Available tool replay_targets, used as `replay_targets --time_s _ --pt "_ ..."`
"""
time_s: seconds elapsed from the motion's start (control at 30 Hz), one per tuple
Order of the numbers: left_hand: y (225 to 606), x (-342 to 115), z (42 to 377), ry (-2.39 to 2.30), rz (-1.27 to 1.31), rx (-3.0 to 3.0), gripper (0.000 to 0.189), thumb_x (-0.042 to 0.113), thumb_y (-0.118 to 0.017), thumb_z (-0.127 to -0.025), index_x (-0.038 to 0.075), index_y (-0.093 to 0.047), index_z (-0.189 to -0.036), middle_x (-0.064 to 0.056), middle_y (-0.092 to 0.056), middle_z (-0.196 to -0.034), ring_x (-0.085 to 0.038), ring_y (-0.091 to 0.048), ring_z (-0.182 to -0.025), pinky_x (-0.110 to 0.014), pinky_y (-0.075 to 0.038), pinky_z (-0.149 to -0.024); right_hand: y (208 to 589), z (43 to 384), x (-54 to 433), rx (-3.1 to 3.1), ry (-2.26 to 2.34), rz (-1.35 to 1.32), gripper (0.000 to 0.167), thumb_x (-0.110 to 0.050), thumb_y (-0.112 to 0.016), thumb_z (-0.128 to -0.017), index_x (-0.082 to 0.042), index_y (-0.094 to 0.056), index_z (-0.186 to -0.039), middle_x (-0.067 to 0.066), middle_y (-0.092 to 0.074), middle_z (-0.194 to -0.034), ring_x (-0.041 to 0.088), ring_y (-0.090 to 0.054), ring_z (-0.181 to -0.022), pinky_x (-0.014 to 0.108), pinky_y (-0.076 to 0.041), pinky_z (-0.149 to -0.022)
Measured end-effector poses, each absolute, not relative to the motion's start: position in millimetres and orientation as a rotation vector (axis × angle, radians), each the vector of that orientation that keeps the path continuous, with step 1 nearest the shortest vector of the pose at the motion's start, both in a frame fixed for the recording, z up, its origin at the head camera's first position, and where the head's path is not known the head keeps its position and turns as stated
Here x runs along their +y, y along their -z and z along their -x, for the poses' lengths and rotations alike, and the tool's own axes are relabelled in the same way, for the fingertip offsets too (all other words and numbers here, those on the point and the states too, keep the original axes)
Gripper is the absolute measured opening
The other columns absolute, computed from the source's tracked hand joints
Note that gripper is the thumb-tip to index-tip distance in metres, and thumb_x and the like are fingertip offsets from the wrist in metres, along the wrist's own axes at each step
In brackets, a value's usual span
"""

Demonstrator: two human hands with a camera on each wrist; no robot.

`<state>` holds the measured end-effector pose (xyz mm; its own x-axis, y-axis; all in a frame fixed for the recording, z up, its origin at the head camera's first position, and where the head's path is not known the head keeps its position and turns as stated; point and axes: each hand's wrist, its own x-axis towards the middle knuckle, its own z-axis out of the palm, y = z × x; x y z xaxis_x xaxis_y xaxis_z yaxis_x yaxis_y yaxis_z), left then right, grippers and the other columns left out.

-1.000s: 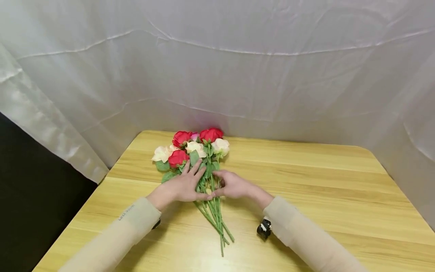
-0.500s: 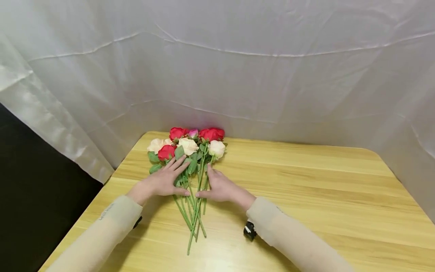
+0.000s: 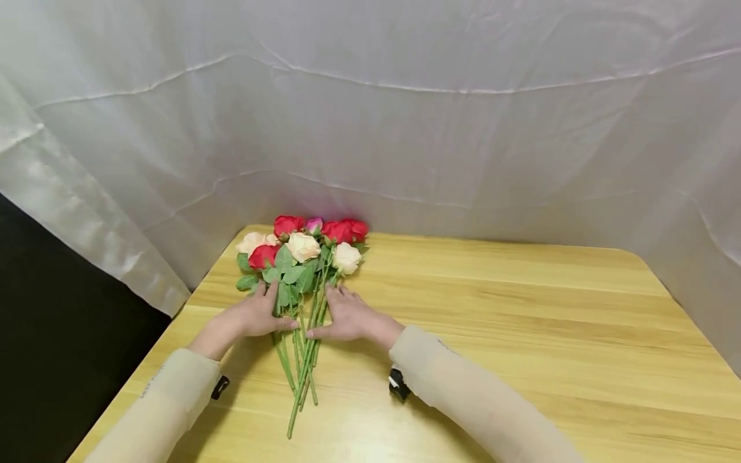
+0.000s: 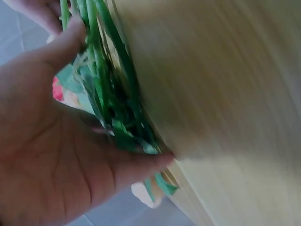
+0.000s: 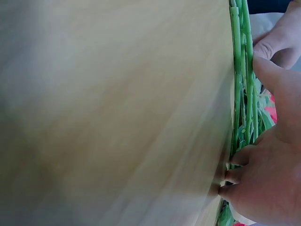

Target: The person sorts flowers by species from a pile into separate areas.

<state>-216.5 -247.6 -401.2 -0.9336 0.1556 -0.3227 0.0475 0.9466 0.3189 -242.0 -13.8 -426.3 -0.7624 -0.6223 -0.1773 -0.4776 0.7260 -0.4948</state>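
Observation:
A bunch of roses lies on the table near its back left corner, blooms away from me. Several red roses [image 3: 264, 256], cream roses [image 3: 303, 247] and a pink bud [image 3: 314, 225] top the green stems [image 3: 302, 379], which cross toward the front. On the left side of the bunch, my left hand [image 3: 253, 316] has its fingers extended by the leaves [image 3: 295, 273] and its thumb over the stems. My right hand [image 3: 354, 317] flanks the other side, fingertips down at the table, thumb reaching across the stems. The two thumb tips are close together.
The wooden table [image 3: 492, 321] extends far to the right. A pale grey curtain [image 3: 405, 128] hangs behind its back edge and round the sides. Dark fabric [image 3: 69, 334] shows past the left edge. Black wrist cameras [image 3: 398, 384] sit under the sleeves.
Both hands and the roses have shifted left across the table. The stem ends swung left. My left hand slid off the top of the leaves to the bunch's side, and the right hand's fingers straightened.

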Motion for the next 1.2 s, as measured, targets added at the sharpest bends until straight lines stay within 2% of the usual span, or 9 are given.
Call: replay_targets --time_s 0.13,0.3,0.47,0.7,1.0,1.2 --pt "403.2 -262.4 226.3 -0.512 -0.241 2.709 0.122 0.059 -0.074 -0.090 -0.013 -0.004 -0.160 -0.046 -0.001 -0.160 -0.064 -0.015 -0.146 -0.074 -0.021 -0.118 426.2 240.8 -23.3 2.599 0.593 0.852 0.110 -0.066 -0.061 -0.095 -0.004 -0.006 -0.166 0.013 -0.010 -0.172 0.037 -0.004 -0.159 0.048 -0.002 -0.130" --pt "402.3 -283.0 239.4 -0.563 -0.353 2.722 0.120 0.050 -0.083 -0.086 -0.014 -0.013 -0.159 -0.044 -0.005 -0.162 -0.062 -0.013 -0.148 -0.072 -0.018 -0.120 428.1 241.1 -33.0 2.606 0.560 0.869 0.106 -0.064 -0.062 -0.096 -0.009 -0.007 -0.168 0.009 -0.010 -0.173 0.036 -0.002 -0.159 0.052 -0.001 -0.129" --pt "399.3 -300.7 244.5 -0.606 -0.371 2.740 0.117 0.041 -0.088 -0.083 -0.011 -0.017 -0.160 -0.043 -0.009 -0.162 -0.063 -0.016 -0.146 -0.073 -0.020 -0.119 431.4 243.9 -40.1 2.589 0.567 0.895 0.102 -0.062 -0.062 -0.097 -0.014 -0.008 -0.168 0.005 -0.012 -0.173 0.036 0.000 -0.159 0.053 0.002 -0.129" --pt "398.0 -314.3 244.3 -0.620 -0.378 2.772 0.112 0.037 -0.089 -0.082 -0.010 -0.023 -0.160 -0.041 -0.012 -0.162 -0.062 -0.018 -0.146 -0.072 -0.021 -0.119 432.2 253.6 -45.0 2.566 0.554 0.927 0.096 -0.060 -0.061 -0.098 -0.022 -0.008 -0.169 0.003 -0.017 -0.173 0.034 -0.001 -0.160 0.054 0.004 -0.129" --pt "393.7 -313.9 241.9 -0.556 -0.375 2.794 0.106 0.034 -0.088 -0.083 -0.012 -0.028 -0.157 -0.042 -0.020 -0.160 -0.062 -0.024 -0.144 -0.071 -0.025 -0.118 431.7 256.3 -45.0 2.543 0.590 0.936 0.092 -0.059 -0.060 -0.100 -0.022 -0.012 -0.169 0.002 -0.021 -0.172 0.033 -0.004 -0.160 0.053 0.002 -0.130" --pt "395.1 -311.9 240.3 -0.469 -0.393 2.859 0.095 0.033 -0.086 -0.087 -0.013 -0.037 -0.153 -0.042 -0.030 -0.156 -0.061 -0.032 -0.141 -0.070 -0.032 -0.116 430.2 257.7 -41.8 2.541 0.628 0.950 0.089 -0.056 -0.059 -0.101 -0.020 -0.015 -0.168 0.004 -0.026 -0.170 0.033 -0.011 -0.159 0.052 -0.002 -0.130"
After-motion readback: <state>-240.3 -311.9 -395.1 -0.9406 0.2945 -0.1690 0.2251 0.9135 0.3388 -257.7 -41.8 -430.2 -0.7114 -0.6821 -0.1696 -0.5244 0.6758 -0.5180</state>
